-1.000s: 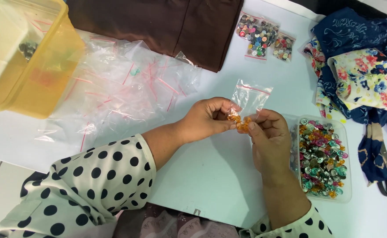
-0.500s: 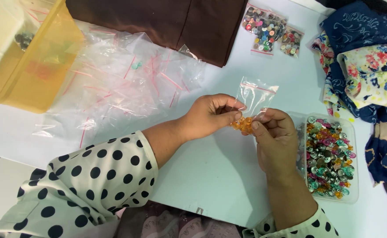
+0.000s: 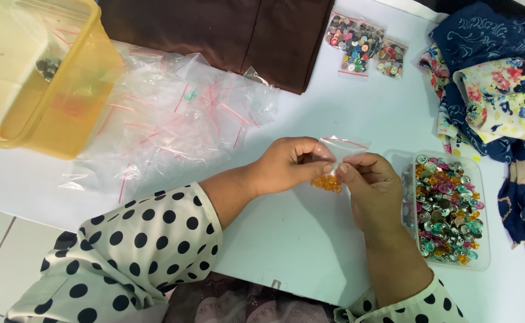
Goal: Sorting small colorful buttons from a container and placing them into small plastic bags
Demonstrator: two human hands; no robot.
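- A small clear bag (image 3: 341, 157) with a red zip strip sits above the middle of the white tabletop (image 3: 286, 239), held up between both hands; orange beads (image 3: 327, 183) bunch at its lower end.
- The left hand (image 3: 289, 164) comes in from the left; its fingers are closed on the bag's left edge, just above the beads.
- The right hand (image 3: 375, 185) comes up from below; its fingers pinch the bag's right side, touching the left hand's fingertips.
- Both sleeves are cream with black dots.
- Just right of the right hand stands a clear tray (image 3: 448, 209) full of mixed-colour beads.
- Left of the hands lies a heap of empty bags (image 3: 172, 116); beyond it a yellow tub (image 3: 71, 96).
- At the far edge: brown cloth (image 3: 226, 33); two filled bead bags (image 3: 364, 51); floral fabric (image 3: 495, 90) at the right.
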